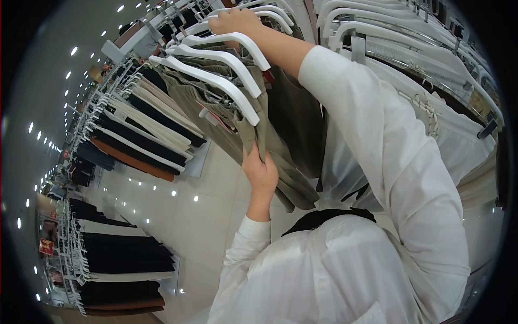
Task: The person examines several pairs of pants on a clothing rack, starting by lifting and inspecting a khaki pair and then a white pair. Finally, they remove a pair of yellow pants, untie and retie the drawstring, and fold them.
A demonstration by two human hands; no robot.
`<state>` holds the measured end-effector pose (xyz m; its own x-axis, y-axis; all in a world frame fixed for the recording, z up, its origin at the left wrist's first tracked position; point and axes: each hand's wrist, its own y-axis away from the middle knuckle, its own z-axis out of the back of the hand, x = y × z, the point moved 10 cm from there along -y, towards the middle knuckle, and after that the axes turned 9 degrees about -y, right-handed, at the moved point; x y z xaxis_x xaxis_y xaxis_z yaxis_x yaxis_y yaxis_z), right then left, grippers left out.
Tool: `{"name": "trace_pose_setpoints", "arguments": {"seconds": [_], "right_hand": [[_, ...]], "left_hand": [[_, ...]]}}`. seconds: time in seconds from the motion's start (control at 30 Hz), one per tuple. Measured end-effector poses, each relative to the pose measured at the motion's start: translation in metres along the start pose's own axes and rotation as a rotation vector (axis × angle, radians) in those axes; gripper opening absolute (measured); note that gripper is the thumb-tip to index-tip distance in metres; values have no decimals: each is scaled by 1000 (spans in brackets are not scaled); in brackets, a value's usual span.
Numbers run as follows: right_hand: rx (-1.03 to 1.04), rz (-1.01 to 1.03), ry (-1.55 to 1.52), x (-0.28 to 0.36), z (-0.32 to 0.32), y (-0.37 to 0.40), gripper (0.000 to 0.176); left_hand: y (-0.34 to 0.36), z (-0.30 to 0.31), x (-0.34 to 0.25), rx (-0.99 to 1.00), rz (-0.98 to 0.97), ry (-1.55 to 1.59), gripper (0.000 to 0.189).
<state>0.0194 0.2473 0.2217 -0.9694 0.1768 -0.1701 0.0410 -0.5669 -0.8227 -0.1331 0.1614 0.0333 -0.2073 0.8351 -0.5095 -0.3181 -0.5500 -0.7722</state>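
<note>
Olive-green trousers point(216, 97) hang from white hangers at the top centre. My left hand point(261, 171) is closed on the fabric near the waistband, with the thumb pressing on the cloth. Higher up, my right hand point(236, 21) reaches across to the rail, its fingers curled over a white hanger point(278, 19). Between my hands, several white hangers, such as the front hanger point(210, 81), stand in a row. A pale tag point(209, 117) shows inside the waistband. Darker trousers point(294, 119) hang just behind the olive ones.
On the right, white garments point(431, 113) hang from a rack of white hangers point(388, 35). To the left stand racks of dark, cream and brown trousers point(145, 129) and folded-over black ones point(124, 254). Glossy tiled floor point(210, 200) lies between the racks.
</note>
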Motion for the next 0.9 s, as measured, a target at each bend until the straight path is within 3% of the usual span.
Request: {"name": "trace_pose_setpoints", "arguments": {"seconds": [0.03,0.1,0.13,0.17,0.23,0.43,0.5,0.6,0.63,0.67,0.7,0.8,0.83,0.9], "right_hand": [[-1,3,11,-3,-1,-4,21],[188,15,-154,-4,-15,-11,21],[295,-8,-156,-4,-21,-17,32],[292,-3,-160,-4,-15,-23,32],[336,-154,-419,-19,-6,-21,37],[231,-177,-386,-38,25,-23,48],[192,-155,-408,-53,16,-22,50],[386,-326,-635,-29,56,40,41],[297,-381,-667,-42,34,58,40],[380,-594,-970,-30,42,91,46],[391,-652,-1090,-23,41,116,47],[424,-918,-1249,2,31,196,50],[360,-844,-1281,11,34,211,48],[328,-899,-1370,16,50,247,47]], "left_hand": [[0,1,0,-3,-3,11,34],[1,-1,2,39,9,37,37],[1,0,2,35,10,36,37],[1,-1,0,54,-19,4,39],[1,2,1,78,-47,-28,40],[1,0,0,130,-129,-39,43],[0,0,1,110,-129,-44,35],[1,-3,5,80,-159,-62,40],[2,-7,9,94,-165,-46,40],[3,-7,12,49,-187,-88,39],[4,-6,12,5,-205,-130,38],[-1,-12,7,43,-158,-21,37],[0,-14,4,25,-177,-26,38],[4,-19,6,13,-180,-40,39]]}}
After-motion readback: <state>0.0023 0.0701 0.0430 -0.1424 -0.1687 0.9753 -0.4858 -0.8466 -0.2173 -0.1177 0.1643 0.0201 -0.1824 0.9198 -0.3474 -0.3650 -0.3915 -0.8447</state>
